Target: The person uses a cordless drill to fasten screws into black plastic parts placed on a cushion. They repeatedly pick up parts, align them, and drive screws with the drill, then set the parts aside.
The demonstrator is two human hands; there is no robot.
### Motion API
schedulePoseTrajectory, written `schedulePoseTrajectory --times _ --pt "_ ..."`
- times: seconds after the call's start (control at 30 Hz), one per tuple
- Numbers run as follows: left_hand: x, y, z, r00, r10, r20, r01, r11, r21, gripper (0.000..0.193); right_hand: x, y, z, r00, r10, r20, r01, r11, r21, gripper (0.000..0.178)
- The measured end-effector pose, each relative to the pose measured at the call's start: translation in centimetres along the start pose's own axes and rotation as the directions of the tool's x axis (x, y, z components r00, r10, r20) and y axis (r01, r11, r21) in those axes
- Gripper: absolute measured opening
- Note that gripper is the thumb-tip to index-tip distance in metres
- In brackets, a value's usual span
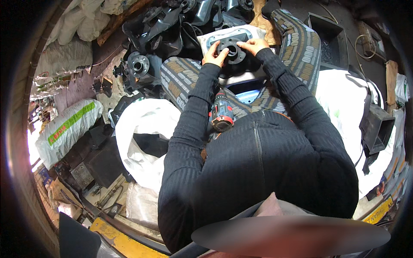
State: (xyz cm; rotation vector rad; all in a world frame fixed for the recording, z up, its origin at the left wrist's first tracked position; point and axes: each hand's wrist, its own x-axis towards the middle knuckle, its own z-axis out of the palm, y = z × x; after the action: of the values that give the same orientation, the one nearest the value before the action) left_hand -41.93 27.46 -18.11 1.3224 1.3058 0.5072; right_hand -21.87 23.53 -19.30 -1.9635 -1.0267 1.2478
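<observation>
One plump plastic bag [71, 129] with a green stripe lies at far left. Next come a wrinkled white sack [129, 124], its mouth gaping, and a dark metal part with a round, holed face [138, 58]. The left arm reaches forward, its ribbed black sleeve [189, 120] nearly straight; the left hand [214, 56] bends inward, clamped on a black disc's left side, thumb across its face. A red-and-black drill [222, 115] lies below. The disc [235, 58], smooth with a raised round hub, sits between both hands, in front of the body. The right hand [254, 46] angles inward, fingertips together at the disc's upper right; I cannot tell whether they grip. Its arm slants outward to the elbow, beside woven, patterned cloth [303, 43]. Farther right are another white sack [342, 92] and a hollow black box [379, 129].
</observation>
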Motion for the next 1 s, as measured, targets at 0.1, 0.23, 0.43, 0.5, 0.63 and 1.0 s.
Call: schedulePoseTrajectory --times 0.1,0.23,0.43,0.5,0.63,1.0 --pt "0.4 1.6 0.7 0.987 0.149 -0.065 -0.132 0.966 0.221 0.062 1.4 1.7 -0.4 0.999 0.019 0.026 -0.021 0.998 0.063 0.040" --pt "1.6 1.4 -0.2 0.975 0.217 0.054 -0.213 0.825 0.523 0.056 0.7 1.7 -0.6 0.991 0.027 0.131 -0.045 0.990 0.133 0.040" --pt "3.3 3.3 -0.5 0.951 0.199 0.237 -0.307 0.697 0.648 0.052 -0.4 0.3 -2.2 0.981 0.077 0.179 -0.074 0.997 -0.025 0.049" --pt "3.9 3.9 -0.5 0.936 0.195 0.291 -0.345 0.666 0.662 0.051 0.3 0.8 -2.1 0.971 0.065 0.229 -0.065 0.998 -0.006 0.048" --pt "4.1 4.2 -0.3 0.908 0.270 0.321 -0.419 0.596 0.685 0.051 0.6 2.7 -1.6 0.975 0.024 0.222 -0.058 0.988 0.146 0.045" --pt "4.9 3.9 -0.1 0.892 0.200 0.406 -0.435 0.627 0.646 0.048 -0.6 1.3 -2.1 0.976 0.114 0.186 -0.125 0.991 0.046 0.046"
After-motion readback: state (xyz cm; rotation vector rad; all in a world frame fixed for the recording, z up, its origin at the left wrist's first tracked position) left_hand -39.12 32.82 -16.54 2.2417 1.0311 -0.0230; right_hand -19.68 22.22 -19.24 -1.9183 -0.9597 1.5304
